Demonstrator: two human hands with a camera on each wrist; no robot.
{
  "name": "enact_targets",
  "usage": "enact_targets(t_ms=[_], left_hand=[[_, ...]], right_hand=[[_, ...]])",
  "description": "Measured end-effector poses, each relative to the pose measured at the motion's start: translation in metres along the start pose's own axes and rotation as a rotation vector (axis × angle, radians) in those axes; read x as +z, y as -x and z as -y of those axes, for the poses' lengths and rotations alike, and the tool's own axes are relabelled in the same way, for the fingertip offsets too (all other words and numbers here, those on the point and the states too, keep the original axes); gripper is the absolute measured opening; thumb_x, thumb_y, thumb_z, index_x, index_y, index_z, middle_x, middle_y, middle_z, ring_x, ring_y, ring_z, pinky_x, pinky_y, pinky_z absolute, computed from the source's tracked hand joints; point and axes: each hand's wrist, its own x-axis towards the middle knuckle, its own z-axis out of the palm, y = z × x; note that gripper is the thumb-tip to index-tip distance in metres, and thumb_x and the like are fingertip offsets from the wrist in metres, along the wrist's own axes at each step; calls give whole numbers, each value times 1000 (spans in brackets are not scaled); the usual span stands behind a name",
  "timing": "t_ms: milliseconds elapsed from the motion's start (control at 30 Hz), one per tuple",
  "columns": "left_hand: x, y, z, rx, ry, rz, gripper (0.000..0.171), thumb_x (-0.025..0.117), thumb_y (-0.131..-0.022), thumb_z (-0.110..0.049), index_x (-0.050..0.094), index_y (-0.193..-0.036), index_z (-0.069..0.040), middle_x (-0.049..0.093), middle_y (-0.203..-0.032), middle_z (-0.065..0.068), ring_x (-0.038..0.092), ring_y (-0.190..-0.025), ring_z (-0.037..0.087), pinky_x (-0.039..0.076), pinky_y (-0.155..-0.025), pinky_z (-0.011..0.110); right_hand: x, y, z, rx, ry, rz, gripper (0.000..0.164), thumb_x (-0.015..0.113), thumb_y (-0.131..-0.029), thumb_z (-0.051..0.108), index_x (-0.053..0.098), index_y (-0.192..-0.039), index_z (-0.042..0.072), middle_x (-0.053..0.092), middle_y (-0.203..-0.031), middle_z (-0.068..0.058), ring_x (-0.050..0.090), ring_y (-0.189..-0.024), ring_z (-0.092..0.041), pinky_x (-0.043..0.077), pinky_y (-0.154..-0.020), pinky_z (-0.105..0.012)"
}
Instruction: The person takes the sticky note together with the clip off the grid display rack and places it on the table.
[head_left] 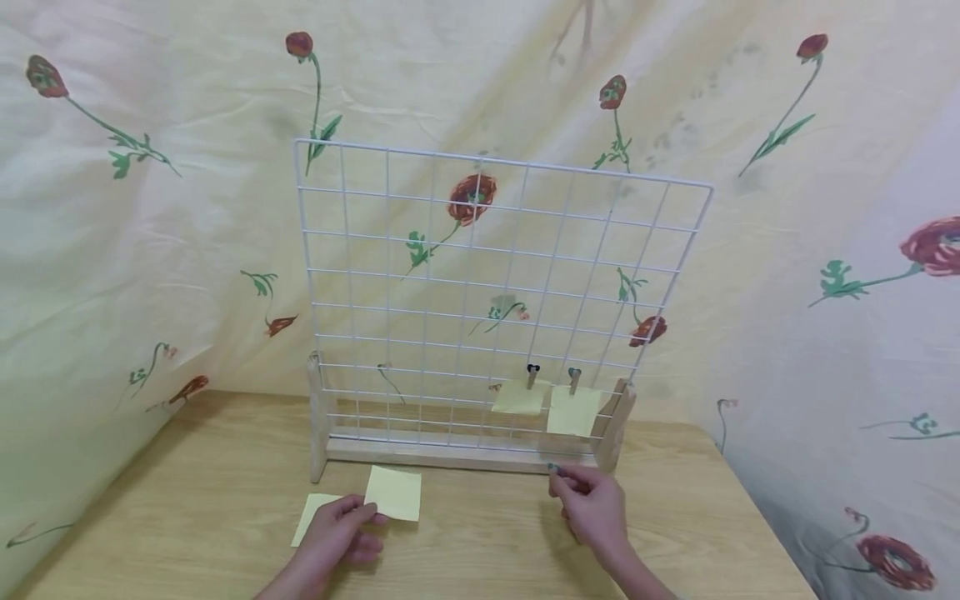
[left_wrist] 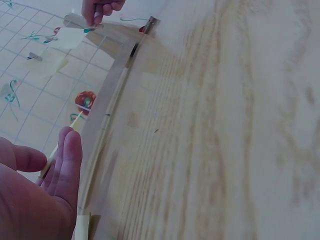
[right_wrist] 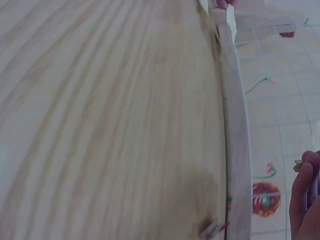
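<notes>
My left hand (head_left: pixel 337 533) pinches a pale yellow sticky note (head_left: pixel 393 493) between thumb and fingers, in front of the wire grid's wooden base. Under and beside that hand, another yellow note (head_left: pixel 311 512) lies on the table. To the right, my right hand (head_left: pixel 594 504) pinches a small wooden clothespin (right_wrist: pixel 298 165) with a green-blue tip, mostly covered by the fingers. Two notes hang low on the grid's right side: the left one (head_left: pixel 519 400) under a black-topped clothespin (head_left: pixel 532 377), the right one (head_left: pixel 574 412) under a second clothespin (head_left: pixel 574 382).
The white wire grid stands on a wooden base (head_left: pixel 450 455), leaning back, on a light wood table (head_left: pixel 480 550). Flower-printed cloth (head_left: pixel 187 275) hangs behind and at both sides. A small blurred object (right_wrist: pixel 211 230) lies by the base in the right wrist view.
</notes>
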Motion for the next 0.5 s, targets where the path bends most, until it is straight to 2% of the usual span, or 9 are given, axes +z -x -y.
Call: enact_targets(t_ms=[167,500], left_hand=[[-1,0,5,-3,-14,16,34,55,-96,-20,53,-113,10,69,-91,5,66,-65,18,60,-64,37],[-2,4,7,-16,-63,15,28,56,-95,-17,56,-107,8,70,-90,4,65,-61,17,60,-59,35]], right_hand=[[-12,1,-9,25,30,-5,15,69,-84,4,71,-96,-6,69,-71,-8,61,-53,-18,51,-47,-19],[-35,-2,-37,105,191,12,18,69,-82,6,71,-96,-5,68,-69,-6,56,-49,-13,45,-42,-19]])
